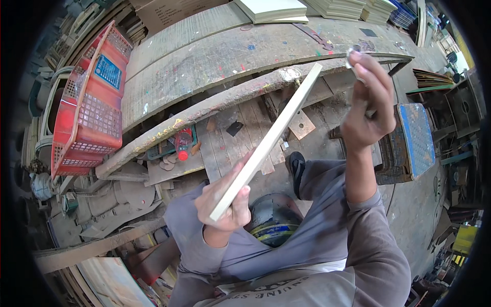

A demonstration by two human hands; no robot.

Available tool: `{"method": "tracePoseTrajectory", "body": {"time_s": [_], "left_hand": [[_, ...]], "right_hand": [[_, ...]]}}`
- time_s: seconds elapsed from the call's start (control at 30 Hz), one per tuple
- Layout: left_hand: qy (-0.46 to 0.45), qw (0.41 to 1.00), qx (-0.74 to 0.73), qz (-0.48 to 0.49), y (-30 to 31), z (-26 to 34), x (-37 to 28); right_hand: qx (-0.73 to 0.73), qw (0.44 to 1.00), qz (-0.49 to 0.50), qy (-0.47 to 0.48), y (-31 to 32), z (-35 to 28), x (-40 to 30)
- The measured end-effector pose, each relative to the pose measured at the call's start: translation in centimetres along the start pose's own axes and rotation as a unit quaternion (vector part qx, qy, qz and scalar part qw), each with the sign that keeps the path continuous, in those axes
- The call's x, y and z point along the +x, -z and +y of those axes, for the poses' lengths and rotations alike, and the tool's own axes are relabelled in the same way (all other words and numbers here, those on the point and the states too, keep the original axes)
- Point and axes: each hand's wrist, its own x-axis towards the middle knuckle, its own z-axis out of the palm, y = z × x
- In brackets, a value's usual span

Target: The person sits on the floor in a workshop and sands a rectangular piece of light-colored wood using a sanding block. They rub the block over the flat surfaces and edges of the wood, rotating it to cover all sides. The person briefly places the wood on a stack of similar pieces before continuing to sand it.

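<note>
My left hand grips the lower end of a pale wooden board, thumb on one side and fingers on the other. The board is tilted up and away to the right, with its narrow edge facing me. Its far end overlaps the front rail of the workbench in view; whether they touch, I cannot tell. To the right of that end, my right hand is raised, apart from the board. A small whitish piece, perhaps folded sandpaper, is pinched between its fingertips.
The paint-spotted wooden workbench bears stacked pale panels and a flat rusty metal tool. A red plastic crate stands at left. Below are a red-capped bottle and wood offcuts. A blue-edged stack stands at right.
</note>
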Motion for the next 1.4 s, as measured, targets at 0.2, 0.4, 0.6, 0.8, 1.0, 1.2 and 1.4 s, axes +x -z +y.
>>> {"method": "tracePoseTrajectory", "body": {"time_s": [0.2,0.4,0.6,0.8,1.0,1.2,1.4], "left_hand": [[0.138,0.985,-0.088,0.055,-1.3,0.4,0.6],[0.183,0.977,-0.108,-0.006,-0.9,-0.1,1.8],[0.167,0.979,-0.113,-0.041,-0.8,-2.2,1.1],[0.105,0.991,-0.033,0.074,-3.9,-3.5,0.1],[0.210,0.966,-0.149,0.019,-1.4,-1.5,2.4],[0.206,0.968,-0.141,0.013,-0.7,-1.4,2.4],[0.196,0.971,-0.136,0.004,-1.4,-1.1,2.8]], "right_hand": [[-0.036,0.990,-0.137,-0.001,-3.0,0.1,-1.8],[0.054,0.949,-0.291,-0.113,-4.0,-1.3,-4.4],[0.232,0.890,-0.389,-0.063,-5.1,-7.2,-3.8],[0.210,0.884,-0.417,0.005,-5.5,-8.2,-3.5],[0.133,0.920,-0.370,0.000,-5.7,-3.2,-3.2],[0.009,0.951,-0.294,-0.094,-3.8,3.8,-3.3],[-0.008,0.955,-0.294,0.042,-3.0,-1.0,-1.3]]}}
